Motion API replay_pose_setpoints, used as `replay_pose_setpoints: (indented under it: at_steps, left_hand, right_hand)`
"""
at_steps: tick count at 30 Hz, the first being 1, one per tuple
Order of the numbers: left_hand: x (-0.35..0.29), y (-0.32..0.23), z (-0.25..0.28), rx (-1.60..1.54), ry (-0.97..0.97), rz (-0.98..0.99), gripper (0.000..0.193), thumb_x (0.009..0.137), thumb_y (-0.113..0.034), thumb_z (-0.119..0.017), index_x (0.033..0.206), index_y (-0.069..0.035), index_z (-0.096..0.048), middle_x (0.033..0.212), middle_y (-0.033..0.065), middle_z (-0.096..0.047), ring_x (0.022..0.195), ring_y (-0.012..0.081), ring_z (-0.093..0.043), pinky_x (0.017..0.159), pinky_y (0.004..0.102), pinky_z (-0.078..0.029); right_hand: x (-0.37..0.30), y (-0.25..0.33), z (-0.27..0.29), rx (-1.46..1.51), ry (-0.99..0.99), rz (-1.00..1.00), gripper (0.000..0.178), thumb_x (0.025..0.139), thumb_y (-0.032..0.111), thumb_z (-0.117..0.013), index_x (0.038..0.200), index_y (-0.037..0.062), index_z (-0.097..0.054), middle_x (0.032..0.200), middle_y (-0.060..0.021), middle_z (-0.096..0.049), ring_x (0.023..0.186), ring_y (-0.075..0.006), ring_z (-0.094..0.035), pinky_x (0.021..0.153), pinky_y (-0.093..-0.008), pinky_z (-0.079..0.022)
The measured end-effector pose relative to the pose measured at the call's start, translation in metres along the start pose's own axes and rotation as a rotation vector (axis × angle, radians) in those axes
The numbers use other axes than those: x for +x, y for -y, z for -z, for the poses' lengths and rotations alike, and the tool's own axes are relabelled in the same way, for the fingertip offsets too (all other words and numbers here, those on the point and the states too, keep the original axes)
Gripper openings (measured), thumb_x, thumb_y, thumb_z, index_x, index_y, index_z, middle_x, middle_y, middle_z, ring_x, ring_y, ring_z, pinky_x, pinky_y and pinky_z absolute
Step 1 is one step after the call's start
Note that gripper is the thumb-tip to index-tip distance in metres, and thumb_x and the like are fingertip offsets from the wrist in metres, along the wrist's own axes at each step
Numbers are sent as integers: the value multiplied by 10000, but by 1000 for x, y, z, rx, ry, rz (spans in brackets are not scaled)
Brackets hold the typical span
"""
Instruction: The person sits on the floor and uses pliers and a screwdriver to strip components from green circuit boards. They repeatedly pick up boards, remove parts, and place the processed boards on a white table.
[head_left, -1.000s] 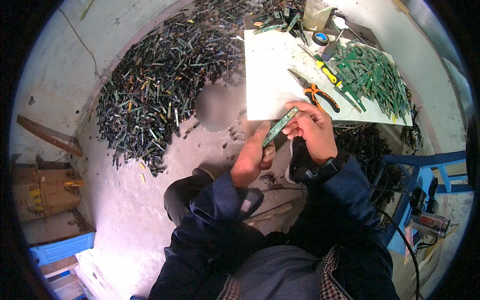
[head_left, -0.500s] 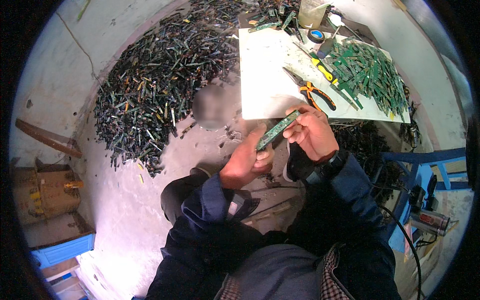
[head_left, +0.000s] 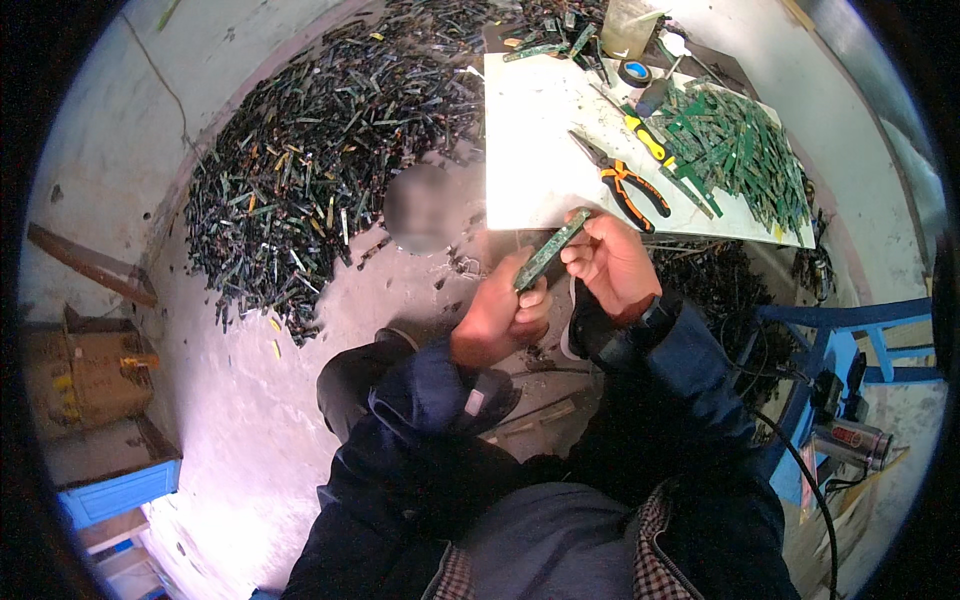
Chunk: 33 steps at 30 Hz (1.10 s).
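A narrow green circuit board strip (head_left: 551,252) slants up to the right between my two hands, with small components along it. My left hand (head_left: 500,318) is closed around its lower end. At its upper end, my right hand (head_left: 614,262) pinches it between thumb and fingers. Just beyond lies a white board (head_left: 530,130) with orange-and-black long-nose pliers (head_left: 622,183), their jaws pointing away to the left. Beside the pliers is a yellow-and-black handled tool (head_left: 648,138), next to a heap of green circuit board strips (head_left: 742,150).
A large heap of dark strips (head_left: 310,170) covers the floor at the left. A tape roll (head_left: 634,73) and a cloudy plastic cup (head_left: 629,28) are at the board's far side. On the right stand a blue stool (head_left: 850,315) and a metal cylinder (head_left: 855,443); a cardboard box (head_left: 105,375) is at left.
The strip has turned to a steeper slant, its face tilting away to show more of its edge. Both hands keep their hold. The whole view has shifted slightly.
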<state>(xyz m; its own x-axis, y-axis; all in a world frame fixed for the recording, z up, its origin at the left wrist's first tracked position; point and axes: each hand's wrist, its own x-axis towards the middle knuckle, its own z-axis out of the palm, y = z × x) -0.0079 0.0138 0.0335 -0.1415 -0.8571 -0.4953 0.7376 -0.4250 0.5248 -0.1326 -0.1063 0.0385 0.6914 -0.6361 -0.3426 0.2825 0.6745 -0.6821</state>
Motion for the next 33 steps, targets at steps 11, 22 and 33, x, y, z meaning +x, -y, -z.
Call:
replay_pose_setpoints:
  at_steps: [11, 22, 33]
  left_hand:
    - [4, -10, -12, 274, -293, -193, 454, 929, -464, -382, 629, -128, -441, 522, -44, -363, 455, 77, -297, 436, 251, -215]
    - [9, -7, -9, 631, -335, -291, 412, 862, -475, -544, 685, -103, -525, 552, -47, -446, 472, 54, -376, 437, 229, -272]
    - [11, -14, -8, 198, -300, -323, 424, 893, -512, -455, 889, -89, -487, 634, -17, -412, 535, 82, -352, 480, 228, -253]
  right_hand:
    - [0, 17, -8, -325, -158, 176, 140, 838, 75, -510, 848, -48, -576, 712, -111, -629, 555, -163, -630, 465, -223, -515]
    - [0, 25, -1, -369, -150, 128, 136, 831, 59, -504, 848, -50, -584, 722, -114, -636, 560, -152, -628, 467, -213, -507]
    - [-9, 3, -4, -43, -106, 29, 169, 845, 61, -461, 961, -34, -538, 834, -177, -651, 690, -216, -667, 535, -262, -537]
